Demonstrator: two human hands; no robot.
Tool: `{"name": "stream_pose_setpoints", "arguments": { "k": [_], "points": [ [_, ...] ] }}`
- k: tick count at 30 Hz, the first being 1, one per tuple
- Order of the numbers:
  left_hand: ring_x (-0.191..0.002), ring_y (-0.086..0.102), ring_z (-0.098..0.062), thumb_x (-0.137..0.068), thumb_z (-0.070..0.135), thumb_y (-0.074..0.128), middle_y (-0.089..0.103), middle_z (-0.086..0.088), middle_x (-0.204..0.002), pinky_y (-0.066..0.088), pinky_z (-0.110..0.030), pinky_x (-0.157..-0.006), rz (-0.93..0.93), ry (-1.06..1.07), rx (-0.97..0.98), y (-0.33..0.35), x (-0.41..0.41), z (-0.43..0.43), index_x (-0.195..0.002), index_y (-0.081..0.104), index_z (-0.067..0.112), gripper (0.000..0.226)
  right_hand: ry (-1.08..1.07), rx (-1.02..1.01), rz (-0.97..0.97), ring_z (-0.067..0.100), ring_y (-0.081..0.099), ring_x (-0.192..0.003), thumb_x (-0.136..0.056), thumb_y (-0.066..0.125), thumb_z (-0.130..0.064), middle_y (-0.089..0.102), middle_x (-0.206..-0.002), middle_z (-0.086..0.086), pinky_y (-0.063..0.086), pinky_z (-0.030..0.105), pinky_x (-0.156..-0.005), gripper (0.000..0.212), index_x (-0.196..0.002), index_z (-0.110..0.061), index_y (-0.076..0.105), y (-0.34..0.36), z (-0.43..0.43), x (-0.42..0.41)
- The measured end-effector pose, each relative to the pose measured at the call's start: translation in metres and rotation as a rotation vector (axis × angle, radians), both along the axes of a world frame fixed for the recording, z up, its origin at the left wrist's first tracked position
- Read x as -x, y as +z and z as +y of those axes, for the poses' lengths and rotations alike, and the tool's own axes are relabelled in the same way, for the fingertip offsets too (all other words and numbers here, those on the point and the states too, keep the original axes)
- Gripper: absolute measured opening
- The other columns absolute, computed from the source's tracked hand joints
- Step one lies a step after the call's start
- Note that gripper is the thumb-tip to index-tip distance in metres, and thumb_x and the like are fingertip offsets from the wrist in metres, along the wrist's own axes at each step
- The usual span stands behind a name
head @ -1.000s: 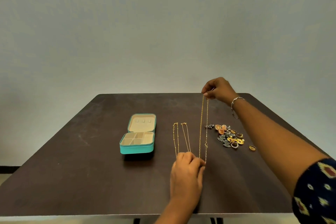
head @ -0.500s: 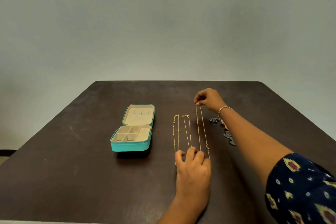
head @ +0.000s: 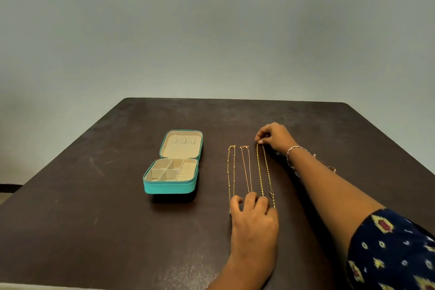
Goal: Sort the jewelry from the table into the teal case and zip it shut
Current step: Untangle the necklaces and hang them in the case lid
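The teal case [head: 168, 186] lies open on the dark table [head: 94, 195], its cream compartments holding nothing I can see. Right of it three gold chains lie stretched lengthwise: a beaded chain [head: 231, 172], a thin chain [head: 246, 169] and a thicker chain [head: 263, 172]. My right hand [head: 274, 136] pinches the far end of the thicker chain against the table. My left hand [head: 253, 219] rests at the near ends, fingers lying on the chains. My right forearm hides most of the small jewelry pile [head: 329, 168].
The wall stands behind the table's far edge [head: 235, 99]. Bare tabletop lies left of and in front of the case.
My right hand has come down from above the table, laying the thicker chain flat beside the other two. The view has tilted, and my forearm now covers the jewelry pile.
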State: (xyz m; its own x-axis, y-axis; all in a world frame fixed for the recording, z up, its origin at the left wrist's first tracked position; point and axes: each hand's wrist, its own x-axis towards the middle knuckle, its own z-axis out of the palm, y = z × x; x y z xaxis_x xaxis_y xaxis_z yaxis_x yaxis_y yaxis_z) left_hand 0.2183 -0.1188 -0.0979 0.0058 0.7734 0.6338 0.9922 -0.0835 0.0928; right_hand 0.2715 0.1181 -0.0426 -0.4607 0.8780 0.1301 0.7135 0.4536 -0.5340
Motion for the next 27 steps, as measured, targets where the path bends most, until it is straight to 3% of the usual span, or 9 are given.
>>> {"name": "stream_pose_setpoints", "arguments": {
  "k": [4, 7, 11, 14, 17, 20, 22, 24, 27],
  "points": [
    [-0.080, 0.045, -0.008, -0.078, 0.032, 0.048, 0.058, 0.013, -0.073, 0.028, -0.026, -0.075, -0.197, -0.037, -0.131, 0.004, 0.006, -0.001, -0.070, 0.061, 0.027, 0.016, -0.004, -0.060, 0.089, 0.011, 0.054, -0.085, -0.081, 0.064, -0.002, 0.068, -0.097, 0.012, 0.042, 0.023, -0.079, 0.011, -0.091, -0.004, 0.070, 0.015, -0.013, -0.001],
    [-0.078, 0.045, -0.005, -0.080, 0.029, 0.049, 0.059, 0.013, -0.074, 0.027, -0.022, -0.072, -0.432, -0.057, -0.208, 0.009, 0.012, -0.001, -0.076, 0.059, 0.027, 0.011, 0.015, -0.141, 0.216, 0.010, 0.055, -0.083, -0.080, 0.066, -0.005, 0.066, -0.093, 0.006, 0.041, 0.014, -0.072, 0.009, -0.088, -0.007, 0.071, 0.030, -0.044, -0.004],
    [-0.079, 0.048, -0.002, -0.081, 0.029, 0.046, 0.060, 0.017, -0.079, 0.029, -0.020, -0.071, -0.744, -0.043, -0.214, 0.014, 0.020, -0.003, -0.083, 0.060, 0.028, 0.015, 0.171, -0.166, 0.221, 0.004, 0.054, -0.075, -0.078, 0.068, -0.006, 0.061, -0.082, -0.005, 0.040, 0.004, -0.068, 0.007, -0.083, -0.010, 0.071, 0.031, -0.106, -0.014],
    [-0.077, 0.053, -0.006, -0.081, 0.033, 0.045, 0.061, 0.016, -0.081, 0.041, -0.027, -0.070, -0.984, -0.006, -0.256, 0.018, 0.031, -0.005, -0.085, 0.063, 0.025, 0.020, 0.263, -0.189, 0.175, 0.007, 0.053, -0.074, -0.076, 0.070, -0.006, 0.060, -0.079, -0.002, 0.041, 0.014, -0.070, 0.007, -0.081, -0.010, 0.071, 0.017, -0.146, -0.025],
    [-0.075, 0.058, 0.001, -0.088, 0.012, 0.052, 0.063, 0.011, -0.079, 0.043, -0.011, -0.064, -1.166, 0.025, -0.278, 0.025, 0.040, -0.011, -0.086, 0.060, 0.025, 0.015, 0.254, -0.231, 0.176, 0.015, 0.056, -0.079, -0.075, 0.071, -0.007, 0.063, -0.081, 0.000, 0.044, 0.026, -0.072, 0.006, -0.079, -0.012, 0.071, -0.007, -0.169, -0.028],
    [-0.081, 0.060, 0.006, -0.089, -0.001, 0.050, 0.062, 0.015, -0.082, 0.042, -0.003, -0.065, -1.192, 0.016, -0.229, 0.026, 0.046, -0.018, -0.086, 0.059, 0.027, 0.029, 0.257, -0.252, 0.207, 0.019, 0.055, -0.081, -0.075, 0.069, -0.008, 0.063, -0.082, 0.001, 0.044, 0.029, -0.071, 0.007, -0.080, -0.013, 0.070, -0.026, -0.181, -0.020],
    [-0.084, 0.060, 0.004, -0.089, -0.001, 0.049, 0.062, 0.015, -0.084, 0.043, -0.003, -0.067, -1.185, 0.009, -0.204, 0.025, 0.051, -0.023, -0.085, 0.057, 0.031, 0.033, 0.300, -0.320, 0.159, 0.014, 0.051, -0.082, -0.075, 0.067, -0.014, 0.063, -0.083, 0.003, 0.039, 0.022, -0.070, 0.007, -0.081, -0.014, 0.070, -0.034, -0.185, -0.011],
    [-0.086, 0.060, 0.004, -0.090, 0.000, 0.050, 0.062, 0.016, -0.086, 0.043, -0.003, -0.069, -1.165, 0.008, -0.188, 0.025, 0.056, -0.026, -0.086, 0.056, 0.034, 0.034, 0.328, -0.391, 0.107, 0.009, 0.044, -0.080, -0.074, 0.065, -0.018, 0.062, -0.082, 0.003, 0.032, 0.016, -0.068, 0.010, -0.081, -0.015, 0.070, -0.037, -0.187, -0.004],
    [-0.083, 0.061, 0.002, -0.088, -0.002, 0.051, 0.063, 0.011, -0.086, 0.043, -0.004, -0.069, -1.084, -0.030, -0.215, 0.036, 0.065, -0.024, -0.088, 0.058, 0.027, 0.030, 0.345, -0.461, 0.074, 0.013, 0.047, -0.076, -0.079, 0.054, -0.027, 0.060, -0.079, 0.000, 0.031, 0.018, -0.064, 0.018, -0.082, -0.017, 0.069, -0.040, -0.187, -0.001]
  ]
}}
